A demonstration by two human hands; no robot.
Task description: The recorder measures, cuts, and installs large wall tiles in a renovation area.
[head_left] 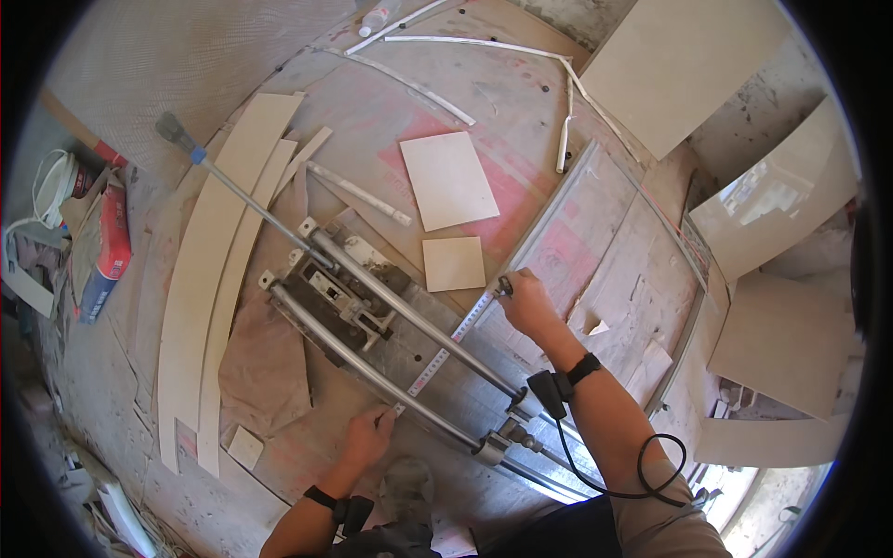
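Observation:
I have a measuring tape (437,363) stretched diagonally across the steel tile cutter (400,307), whose two rails run from upper left to lower right. My right hand (523,302) grips the tape's case just right of the rails. My left hand (370,433) is closed at the tape's low end, beside the lower rail, its fingertips too small to make out fully. The cutter's long handle (233,186) slants up to the left. A square beige tile (451,263) and a larger rectangular one (449,181) lie above the tape.
Long tile strips (219,260) lie at the left, beside a red-and-blue bag (110,249) and a white bucket (58,186). Large tiles (777,339) stand or lie along the right. A metal straightedge (553,200), white strips (428,88) and a bottle (377,19) are farther back. My shoe (406,484) is below.

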